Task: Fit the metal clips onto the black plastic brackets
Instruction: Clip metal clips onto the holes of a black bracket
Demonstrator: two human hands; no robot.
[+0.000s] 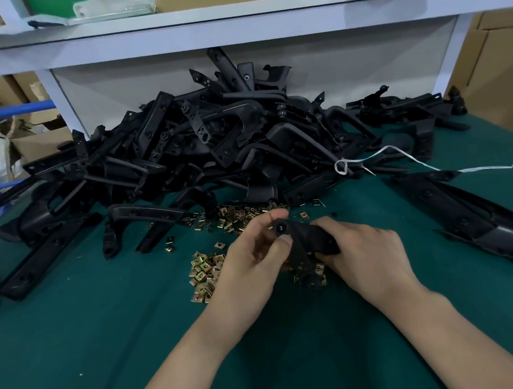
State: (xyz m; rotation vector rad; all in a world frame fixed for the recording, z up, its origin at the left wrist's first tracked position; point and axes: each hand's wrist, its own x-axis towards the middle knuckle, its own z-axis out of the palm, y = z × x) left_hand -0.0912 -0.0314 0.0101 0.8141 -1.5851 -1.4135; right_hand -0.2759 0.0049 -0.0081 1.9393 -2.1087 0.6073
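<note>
Two bare hands hold one matte black plastic bracket [310, 244] over a green felt-like table [107, 347], centre of the scene. The left hand [251, 253] pinches its round, holed end between thumb and forefinger; the right hand [366, 256] curls its fingers round the other end. The bracket is bent, its upper arm lying left to right. Small brass-coloured folded metal clips [204, 271] lie scattered beneath (some farther back). A jumbled heap of brackets [213, 142] crowds the far edge; bare cloth lies near.

surface: green-covered table [75, 334] | above: pale shelf [233, 19] | sides: cardboard boxes [496, 74] | left: possibly a blue rack [9, 111]
</note>
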